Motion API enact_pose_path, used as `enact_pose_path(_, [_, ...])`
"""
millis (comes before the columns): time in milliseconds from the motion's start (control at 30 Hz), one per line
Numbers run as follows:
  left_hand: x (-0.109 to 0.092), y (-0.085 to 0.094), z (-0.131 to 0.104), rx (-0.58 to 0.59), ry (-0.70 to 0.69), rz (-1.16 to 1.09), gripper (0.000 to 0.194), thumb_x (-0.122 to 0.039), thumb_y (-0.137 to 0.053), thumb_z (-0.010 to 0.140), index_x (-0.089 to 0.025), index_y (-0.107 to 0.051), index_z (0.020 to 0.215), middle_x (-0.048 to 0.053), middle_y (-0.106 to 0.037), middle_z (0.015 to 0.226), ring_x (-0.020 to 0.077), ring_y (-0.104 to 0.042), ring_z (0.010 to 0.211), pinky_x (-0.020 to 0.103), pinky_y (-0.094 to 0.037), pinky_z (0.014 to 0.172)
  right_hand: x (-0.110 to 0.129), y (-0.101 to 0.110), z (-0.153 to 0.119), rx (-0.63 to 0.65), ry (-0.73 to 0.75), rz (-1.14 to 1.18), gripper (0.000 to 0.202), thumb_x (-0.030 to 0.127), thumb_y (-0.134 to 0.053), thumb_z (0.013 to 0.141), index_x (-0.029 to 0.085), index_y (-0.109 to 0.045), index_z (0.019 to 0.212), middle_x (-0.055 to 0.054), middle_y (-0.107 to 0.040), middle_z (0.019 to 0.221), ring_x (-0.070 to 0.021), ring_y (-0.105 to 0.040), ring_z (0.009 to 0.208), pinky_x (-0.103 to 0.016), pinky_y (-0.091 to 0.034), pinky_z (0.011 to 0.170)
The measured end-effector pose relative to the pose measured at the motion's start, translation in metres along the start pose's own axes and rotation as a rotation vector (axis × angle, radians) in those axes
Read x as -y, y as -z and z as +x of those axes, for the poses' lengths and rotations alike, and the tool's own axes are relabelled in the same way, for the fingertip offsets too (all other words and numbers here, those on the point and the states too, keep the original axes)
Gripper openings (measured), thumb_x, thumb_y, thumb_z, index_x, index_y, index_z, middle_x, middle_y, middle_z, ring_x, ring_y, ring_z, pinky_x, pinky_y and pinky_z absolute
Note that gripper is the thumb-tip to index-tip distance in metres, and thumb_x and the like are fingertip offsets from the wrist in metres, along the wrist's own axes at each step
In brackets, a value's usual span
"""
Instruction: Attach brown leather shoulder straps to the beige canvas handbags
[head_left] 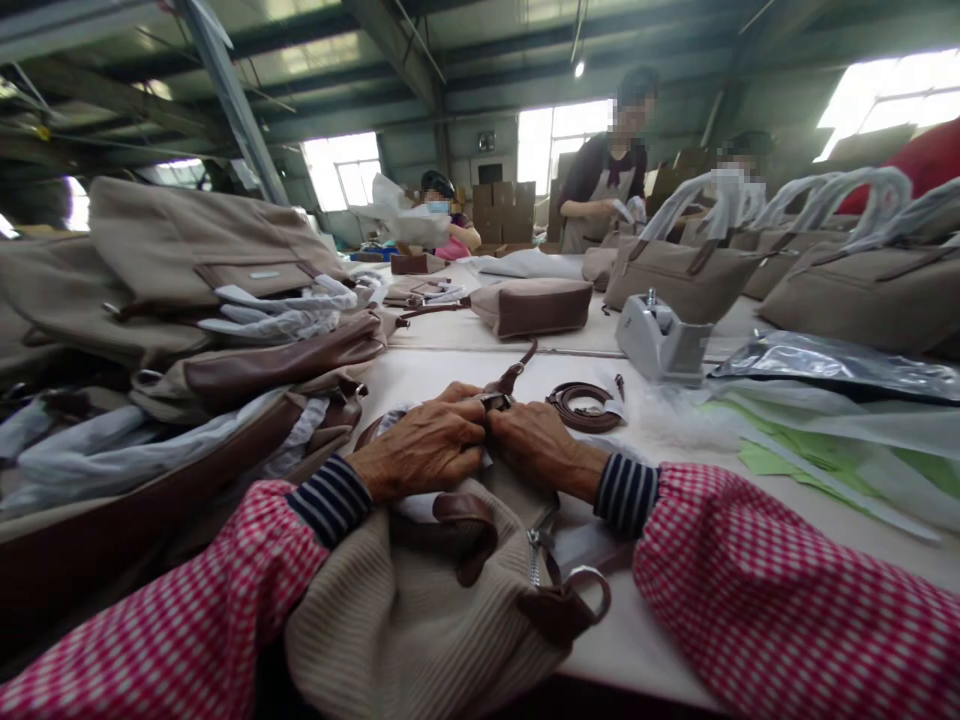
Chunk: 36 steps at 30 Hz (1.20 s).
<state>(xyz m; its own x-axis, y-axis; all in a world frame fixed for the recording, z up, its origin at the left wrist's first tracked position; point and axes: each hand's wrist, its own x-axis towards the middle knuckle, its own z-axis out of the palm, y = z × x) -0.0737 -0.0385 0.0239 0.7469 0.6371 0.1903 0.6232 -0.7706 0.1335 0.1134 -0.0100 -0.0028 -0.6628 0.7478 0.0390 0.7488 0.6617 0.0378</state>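
A beige ribbed bag [420, 610] with brown leather tabs, a zipper and a metal ring lies at the table's front edge. Over its far end, my left hand [427, 440] is closed, its fingers pinching a brown strap piece [506, 380] with a metal fitting. Right beside it my right hand [544, 440] is also closed on the same piece, the fingertips of both hands nearly touching. The free end of the strap points up and away from the fingers. Just beyond my right hand lies a coiled brown strap [583, 405].
Bags with wrapped handles [187, 250] are piled at the left; more bags [675, 270] stand at the right. A grey tape dispenser [660, 340], green sheets [810, 450] and plastic film lie right. One bag [532, 305] rests ahead. Several people are across the table.
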Motion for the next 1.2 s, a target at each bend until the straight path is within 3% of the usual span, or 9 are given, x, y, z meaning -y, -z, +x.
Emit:
enact_pose_path(100, [-0.001,0.001,-0.001,-0.002,0.019,0.012,0.022,-0.018,-0.054,0.093,-0.02,-0.073,0.082,0.006,-0.067,0.104,0.0256,-0.055,0.119,0.039,-0.04,0.116,0.0,0.0,-0.002,-0.021,0.052,-0.015,0.023,0.012,-0.044,0.102,0.009,-0.066,0.104,-0.018,-0.074,0.095,-0.0252,-0.074,0.088,-0.03,-0.052,0.073])
enact_pose_path(233, [-0.001,0.0,-0.002,-0.007,-0.015,-0.021,0.023,-0.02,-0.052,0.095,-0.023,-0.075,0.089,0.004,-0.069,0.113,0.0252,-0.052,0.127,0.039,-0.038,0.121,-0.005,0.004,-0.004,-0.079,0.212,-0.035,0.026,0.01,-0.044,0.103,0.011,-0.066,0.089,-0.013,-0.073,0.084,-0.0224,-0.071,0.076,-0.029,-0.048,0.062])
enact_pose_path(367, [0.006,-0.005,-0.004,-0.107,-0.01,-0.037,0.025,-0.026,-0.052,0.095,-0.025,-0.077,0.097,0.005,-0.07,0.116,0.0264,-0.053,0.129,0.038,-0.047,0.115,-0.014,-0.001,0.0,-0.172,0.27,0.03,0.028,0.013,-0.045,0.103,0.014,-0.064,0.082,-0.009,-0.073,0.082,-0.0211,-0.069,0.071,-0.03,-0.043,0.055])
enact_pose_path(500, [0.01,-0.008,-0.006,-0.177,-0.005,-0.053,0.027,-0.029,-0.05,0.095,-0.028,-0.077,0.096,0.004,-0.072,0.11,0.0246,-0.062,0.116,0.035,-0.054,0.108,-0.016,-0.009,0.004,-0.2,0.199,0.085,0.024,0.017,-0.044,0.103,0.015,-0.063,0.088,-0.01,-0.074,0.086,-0.0226,-0.07,0.075,-0.03,-0.046,0.055])
enact_pose_path(667, [0.008,-0.006,-0.004,-0.133,-0.004,-0.057,0.029,-0.03,-0.048,0.097,-0.026,-0.077,0.098,0.006,-0.07,0.121,0.0263,-0.058,0.122,0.04,-0.052,0.111,-0.016,0.004,0.011,-0.02,0.072,0.197,0.012,0.022,-0.054,0.095,0.017,-0.064,0.098,-0.011,-0.075,0.096,-0.0239,-0.072,0.084,-0.029,-0.052,0.063])
enact_pose_path(767, [0.009,-0.006,-0.002,-0.111,-0.005,-0.057,0.028,-0.026,-0.049,0.098,-0.024,-0.076,0.102,0.007,-0.069,0.123,0.0268,-0.054,0.125,0.043,-0.047,0.115,-0.018,0.017,0.012,0.069,0.045,0.244,0.019,0.024,-0.056,0.092,0.017,-0.064,0.107,-0.013,-0.075,0.106,-0.0255,-0.073,0.091,-0.03,-0.053,0.066])
enact_pose_path(967, [0.004,-0.003,0.0,-0.016,-0.001,-0.039,0.028,-0.024,-0.05,0.099,-0.02,-0.069,0.08,0.006,-0.067,0.11,0.0252,-0.052,0.119,0.04,-0.041,0.114,-0.016,0.017,0.005,0.057,-0.01,0.254,0.024,0.022,-0.05,0.094,0.016,-0.063,0.113,-0.012,-0.075,0.109,-0.0248,-0.073,0.095,-0.029,-0.049,0.074])
enact_pose_path(1200, [0.001,-0.003,-0.001,-0.04,0.036,-0.01,0.024,-0.017,-0.051,0.093,-0.018,-0.063,0.071,0.007,-0.064,0.1,0.0248,-0.054,0.112,0.039,-0.042,0.109,-0.011,0.016,0.006,0.067,-0.025,0.187,0.019,0.023,-0.052,0.095,0.015,-0.065,0.106,-0.014,-0.075,0.102,-0.0249,-0.073,0.09,-0.028,-0.047,0.07])
